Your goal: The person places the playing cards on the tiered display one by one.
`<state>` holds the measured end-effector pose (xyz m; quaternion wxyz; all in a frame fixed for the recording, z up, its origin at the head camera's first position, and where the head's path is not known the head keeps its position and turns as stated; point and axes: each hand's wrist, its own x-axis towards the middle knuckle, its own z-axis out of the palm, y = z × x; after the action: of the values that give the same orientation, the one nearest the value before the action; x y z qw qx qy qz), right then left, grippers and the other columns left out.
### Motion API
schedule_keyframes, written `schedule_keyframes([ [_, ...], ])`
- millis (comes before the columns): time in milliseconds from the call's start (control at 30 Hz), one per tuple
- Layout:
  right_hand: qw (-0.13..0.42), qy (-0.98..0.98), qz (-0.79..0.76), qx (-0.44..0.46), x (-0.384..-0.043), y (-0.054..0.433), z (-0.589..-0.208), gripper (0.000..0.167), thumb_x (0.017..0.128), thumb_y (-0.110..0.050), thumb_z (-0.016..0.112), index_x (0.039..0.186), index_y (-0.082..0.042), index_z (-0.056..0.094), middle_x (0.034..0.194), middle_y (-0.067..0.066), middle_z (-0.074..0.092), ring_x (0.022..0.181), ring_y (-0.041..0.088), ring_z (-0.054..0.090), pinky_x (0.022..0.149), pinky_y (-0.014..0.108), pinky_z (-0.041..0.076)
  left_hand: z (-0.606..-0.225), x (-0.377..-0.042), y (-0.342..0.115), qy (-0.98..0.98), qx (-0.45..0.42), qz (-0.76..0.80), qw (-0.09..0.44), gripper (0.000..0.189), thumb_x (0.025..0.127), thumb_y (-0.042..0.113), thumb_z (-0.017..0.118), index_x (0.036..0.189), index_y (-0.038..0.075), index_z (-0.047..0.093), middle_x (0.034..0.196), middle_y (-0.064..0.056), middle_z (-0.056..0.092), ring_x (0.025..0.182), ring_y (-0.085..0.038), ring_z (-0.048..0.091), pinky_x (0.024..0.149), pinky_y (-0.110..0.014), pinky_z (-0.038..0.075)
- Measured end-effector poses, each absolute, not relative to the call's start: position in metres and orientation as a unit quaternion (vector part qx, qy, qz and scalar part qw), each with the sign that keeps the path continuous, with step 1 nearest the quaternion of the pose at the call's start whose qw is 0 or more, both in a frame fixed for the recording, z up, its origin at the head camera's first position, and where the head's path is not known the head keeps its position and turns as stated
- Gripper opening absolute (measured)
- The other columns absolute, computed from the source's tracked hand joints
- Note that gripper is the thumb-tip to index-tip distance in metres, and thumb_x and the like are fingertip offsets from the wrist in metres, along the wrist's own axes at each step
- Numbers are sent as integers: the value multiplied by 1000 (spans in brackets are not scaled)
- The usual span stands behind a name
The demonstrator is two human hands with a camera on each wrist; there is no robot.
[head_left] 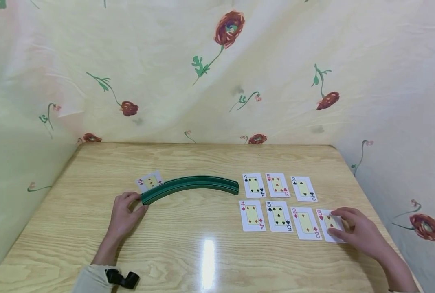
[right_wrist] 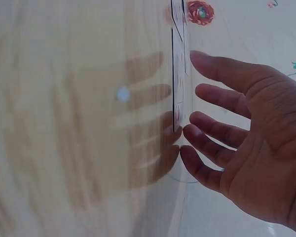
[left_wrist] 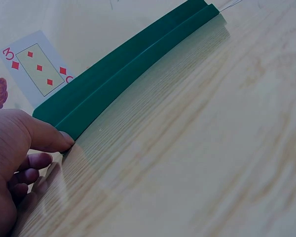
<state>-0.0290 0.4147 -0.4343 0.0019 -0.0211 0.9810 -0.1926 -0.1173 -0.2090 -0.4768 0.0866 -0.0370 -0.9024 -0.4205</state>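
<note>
A long, curved green card holder (head_left: pixel 193 182) with a groove along it lies on the table, left of centre. My left hand (head_left: pixel 124 215) pinches its left end between thumb and finger, the other fingers curled below in the left wrist view. A three of diamonds (head_left: pixel 149 180) lies partly behind the holder. My right hand (head_left: pixel 365 232) is over the three of hearts (head_left: pixel 324 219), thumb and fingertips on its right part, which they cover. Fingers of that hand (right_wrist: pixel 261 133) look spread and loosely bent in the right wrist view, where the cards appear edge-on.
To the right, face-up cards lie in two rows. Behind are a four of spades (head_left: pixel 254 185), a five of hearts (head_left: pixel 277 185) and a black two (head_left: pixel 304 189); in front, a four of diamonds (head_left: pixel 252 215), five of spades (head_left: pixel 279 216) and two of diamonds (head_left: pixel 306 223). Flowered cloth (head_left: pixel 166 101) surrounds the table.
</note>
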Motion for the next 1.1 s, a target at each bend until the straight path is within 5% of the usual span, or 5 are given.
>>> schedule_keyframes([
  [200,33,981,-190,-39,-24,413,-437,53,72,-34,88,110,-3,68,133,38,47,116,59,45,90,69,36,-477,-117,-209,-902,-40,-420,90,30,84,1,73,111,-10,68,121,-27,59,118,-40,43,96,-49,31],
  [533,36,991,-123,-43,-27,407,-434,63,70,-46,87,111,-4,65,132,37,50,110,60,49,88,68,41,-477,-116,-211,-904,-33,-419,79,30,85,2,73,112,-9,68,122,-26,58,118,-38,43,96,-48,31],
  [1100,61,988,-125,-59,-31,412,-429,60,69,-43,88,109,-5,64,136,32,49,112,53,49,87,63,39,-479,-118,-210,-903,-38,-420,89,29,84,2,74,111,-8,69,120,-25,60,116,-37,44,95,-47,32],
])
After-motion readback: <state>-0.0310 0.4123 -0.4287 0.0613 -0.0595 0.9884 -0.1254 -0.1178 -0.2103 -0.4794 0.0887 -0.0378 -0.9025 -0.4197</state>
